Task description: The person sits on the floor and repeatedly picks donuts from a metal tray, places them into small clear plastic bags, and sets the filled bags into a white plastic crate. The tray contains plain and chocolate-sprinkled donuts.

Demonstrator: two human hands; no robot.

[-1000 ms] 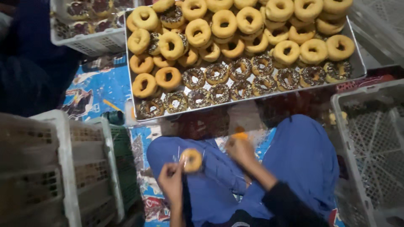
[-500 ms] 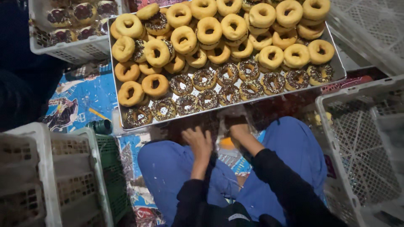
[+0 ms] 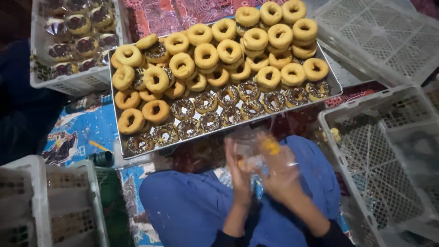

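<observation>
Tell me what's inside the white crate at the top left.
The white crate holds dark-topped doughnuts, each in a clear wrapper, laid close together. Only the top layer shows; anything beneath is covered, and the crate's far end runs out of view.

One rectangular metal tray (image 3: 115, 114) of ring doughnuts at twelve o'clock; four white plastic lattice crates (image 3: 379, 41); two hands (image 3: 263, 171).

Left hand (image 3: 238, 170), right hand (image 3: 280, 173), raised together
</observation>
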